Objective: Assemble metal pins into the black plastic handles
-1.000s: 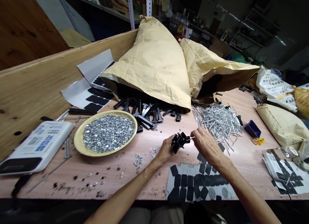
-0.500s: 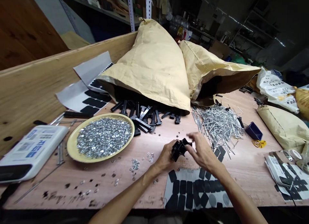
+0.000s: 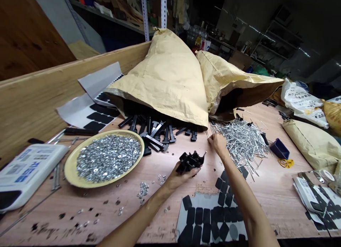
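Observation:
My left hand point(image 3: 174, 178) is closed around a cluster of black plastic parts point(image 3: 189, 162), held above the middle of the table. A thin metal pin end sticks out at the cluster's right side. Reaching forward, my right hand point(image 3: 218, 144) is at the left edge of a heap of metal pins point(image 3: 241, 140). Its fingertips are pinched at a single thin pin point(image 3: 207, 134). Beneath my forearms lies a sheet of black adhesive pads point(image 3: 198, 215). Part of the black cluster is hidden by my left fingers.
A yellow bowl point(image 3: 69, 174) of small metal washers stands left, beside a white scale point(image 3: 34, 168). Two large paper sacks point(image 3: 170, 76) lie at the back, with black plastic pieces point(image 3: 151, 133) before one mouth. A dark blue box point(image 3: 279, 148) sits right.
My right hand has left the black cluster and moved forward to the edge of the pin heap. My left hand keeps the cluster, now turned and slightly further left.

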`<state>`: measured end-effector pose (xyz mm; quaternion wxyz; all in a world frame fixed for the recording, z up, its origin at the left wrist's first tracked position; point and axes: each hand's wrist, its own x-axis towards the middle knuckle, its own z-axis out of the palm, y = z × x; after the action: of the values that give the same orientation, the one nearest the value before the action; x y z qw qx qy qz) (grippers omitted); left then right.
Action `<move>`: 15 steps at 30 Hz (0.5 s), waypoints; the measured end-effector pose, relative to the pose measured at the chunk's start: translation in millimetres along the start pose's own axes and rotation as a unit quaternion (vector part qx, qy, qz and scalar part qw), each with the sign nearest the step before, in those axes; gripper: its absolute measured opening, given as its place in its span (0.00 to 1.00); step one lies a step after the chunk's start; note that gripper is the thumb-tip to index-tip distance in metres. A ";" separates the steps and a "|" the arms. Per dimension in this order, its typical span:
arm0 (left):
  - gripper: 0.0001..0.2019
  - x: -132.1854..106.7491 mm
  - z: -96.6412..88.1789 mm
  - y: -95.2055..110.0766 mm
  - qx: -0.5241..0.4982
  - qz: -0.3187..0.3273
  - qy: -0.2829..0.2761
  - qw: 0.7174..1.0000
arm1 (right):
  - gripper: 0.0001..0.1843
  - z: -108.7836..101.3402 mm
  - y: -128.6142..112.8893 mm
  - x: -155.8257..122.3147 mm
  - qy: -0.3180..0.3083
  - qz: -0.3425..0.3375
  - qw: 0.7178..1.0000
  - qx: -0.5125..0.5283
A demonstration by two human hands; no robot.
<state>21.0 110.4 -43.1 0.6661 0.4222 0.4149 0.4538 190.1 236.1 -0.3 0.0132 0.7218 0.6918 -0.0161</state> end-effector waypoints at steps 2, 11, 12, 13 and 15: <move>0.20 -2.7 -0.2 5.0 -0.057 -0.066 -0.036 0.996 | 0.08 -0.2 -3.2 -0.6 -0.037 0.024 0.999 0.010; 0.09 3.9 -2.0 -1.5 0.058 0.046 0.005 0.997 | 0.11 -34.3 -4.1 -49.5 -0.026 0.011 0.983 0.179; 0.07 4.8 -1.6 -2.6 0.074 0.066 0.008 0.995 | 0.16 -40.2 -3.9 -60.1 0.003 -0.018 0.965 0.261; 0.06 5.3 -0.9 -3.0 0.086 0.086 0.010 0.992 | 0.21 -45.5 -4.4 -70.5 0.031 -0.053 0.936 0.347; 0.03 4.8 0.7 -1.5 0.100 0.123 0.011 0.987 | 0.28 -52.5 -8.0 -89.0 0.068 -0.118 0.869 0.475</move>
<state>23.2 114.5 -45.1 0.5552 0.5294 0.4103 0.4931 178.7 149.8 55.9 -0.3802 0.5535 0.6796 -0.2954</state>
